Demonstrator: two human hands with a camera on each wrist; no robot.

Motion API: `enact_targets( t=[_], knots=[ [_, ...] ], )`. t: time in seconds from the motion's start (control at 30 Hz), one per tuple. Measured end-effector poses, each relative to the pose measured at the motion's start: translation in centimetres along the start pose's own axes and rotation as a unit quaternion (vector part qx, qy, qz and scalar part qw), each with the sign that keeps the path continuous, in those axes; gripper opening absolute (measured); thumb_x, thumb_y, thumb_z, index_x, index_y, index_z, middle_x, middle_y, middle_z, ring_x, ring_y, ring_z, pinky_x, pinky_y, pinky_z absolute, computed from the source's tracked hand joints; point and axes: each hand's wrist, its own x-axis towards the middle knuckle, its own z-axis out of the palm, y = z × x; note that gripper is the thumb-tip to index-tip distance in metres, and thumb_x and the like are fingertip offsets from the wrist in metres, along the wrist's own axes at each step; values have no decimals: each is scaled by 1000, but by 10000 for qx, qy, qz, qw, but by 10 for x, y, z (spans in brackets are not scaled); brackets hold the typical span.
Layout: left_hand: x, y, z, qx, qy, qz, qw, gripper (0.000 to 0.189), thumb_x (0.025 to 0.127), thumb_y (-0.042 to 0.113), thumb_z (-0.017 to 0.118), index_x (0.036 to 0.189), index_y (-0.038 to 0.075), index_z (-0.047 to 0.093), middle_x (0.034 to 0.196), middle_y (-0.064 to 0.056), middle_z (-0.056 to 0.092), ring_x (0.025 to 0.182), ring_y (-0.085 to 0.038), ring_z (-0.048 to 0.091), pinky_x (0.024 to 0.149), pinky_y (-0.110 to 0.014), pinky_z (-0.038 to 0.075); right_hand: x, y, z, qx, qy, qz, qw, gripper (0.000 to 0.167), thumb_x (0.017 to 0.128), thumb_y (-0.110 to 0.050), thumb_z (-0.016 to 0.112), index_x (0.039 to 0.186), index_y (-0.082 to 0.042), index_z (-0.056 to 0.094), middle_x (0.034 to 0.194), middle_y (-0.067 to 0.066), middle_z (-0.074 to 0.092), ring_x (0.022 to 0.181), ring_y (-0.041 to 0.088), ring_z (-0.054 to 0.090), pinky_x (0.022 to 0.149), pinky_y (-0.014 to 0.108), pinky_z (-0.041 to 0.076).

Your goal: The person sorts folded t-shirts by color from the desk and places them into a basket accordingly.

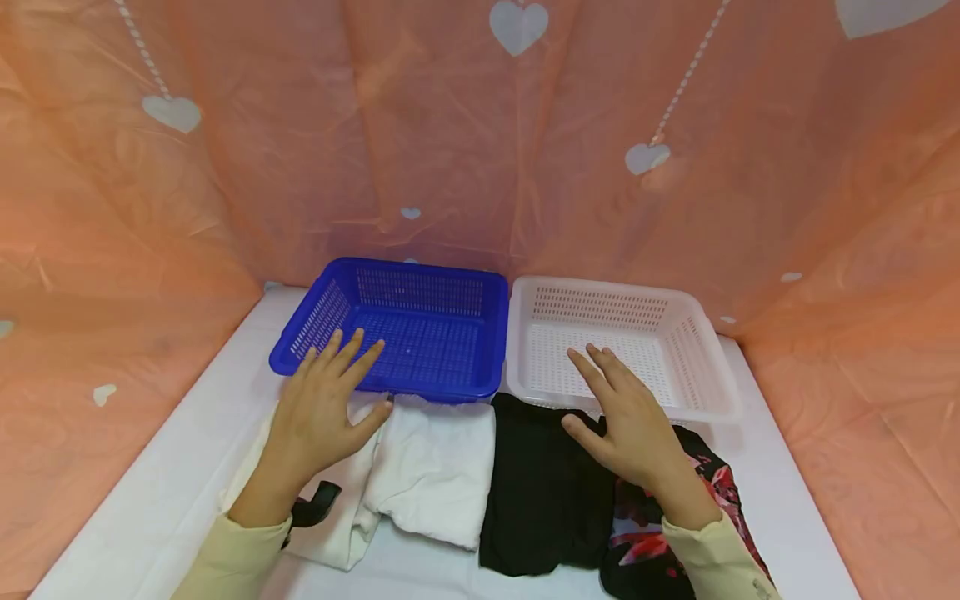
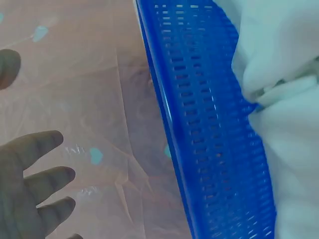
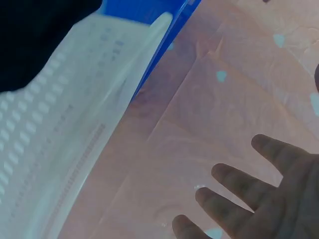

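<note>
My left hand (image 1: 318, 417) hovers with spread fingers above white folded cloth, near the front left of a blue basket (image 1: 420, 393). Beside it lies a second white folded cloth (image 1: 435, 475). My right hand (image 1: 633, 425), also spread, is held over a black folded cloth (image 1: 547, 500) and the front of a white basket (image 1: 705, 367). Partly under the right forearm is a black cloth with a red floral pattern (image 1: 645, 542). Neither hand holds anything. In the wrist views, the left fingers (image 2: 50, 179) and right fingers (image 3: 244, 186) appear straight and apart.
The two baskets stand side by side at the back of a white-covered table (image 1: 165, 450). An orange curtain (image 1: 450, 125) with pale hearts hangs behind and along both sides. A black strap (image 1: 317, 505) shows at the left wrist.
</note>
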Motion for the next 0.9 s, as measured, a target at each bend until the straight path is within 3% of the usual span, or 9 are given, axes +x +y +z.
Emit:
enact_targets(
  t=[0.23,0.4,0.57,0.8,0.9],
  knots=[
    [-14,10,5,-367,339,40,9987,73,77,48,69,141,20,51,144,-15,49,135,-43,40,102,-62,35,-5,-21,11,380,92,-212,9990,76,82,-42,70,148,-23,38,144,10,48,132,32,45,104,53,40],
    [-23,15,12,-769,482,-85,9958,70,72,44,75,136,23,56,130,-8,61,119,-34,56,88,-54,49,-8,-35,21,725,-5,-198,9972,65,82,-38,71,140,-19,48,133,3,57,122,25,53,97,47,47],
    [-31,16,20,-1387,-12,-559,9888,61,75,37,77,131,22,57,116,-2,66,98,-23,64,68,-42,52,-10,-47,35,1133,-297,64,9931,60,83,-34,72,138,-22,51,131,-1,58,121,22,55,96,46,49],
    [-38,10,39,-2437,-906,-1182,9584,57,82,36,74,133,20,55,115,-5,65,89,-17,61,66,-27,48,-13,-57,61,2158,-684,328,9735,59,82,-24,73,137,-21,51,121,5,62,99,22,62,79,34,53],
    [-40,8,44,-2551,-1037,-1311,9523,53,82,36,74,129,17,57,114,-8,63,88,-19,60,68,-30,49,-13,-62,72,2571,-864,477,9613,57,82,-21,72,135,-16,52,116,11,63,93,22,63,73,31,54]
  ],
)
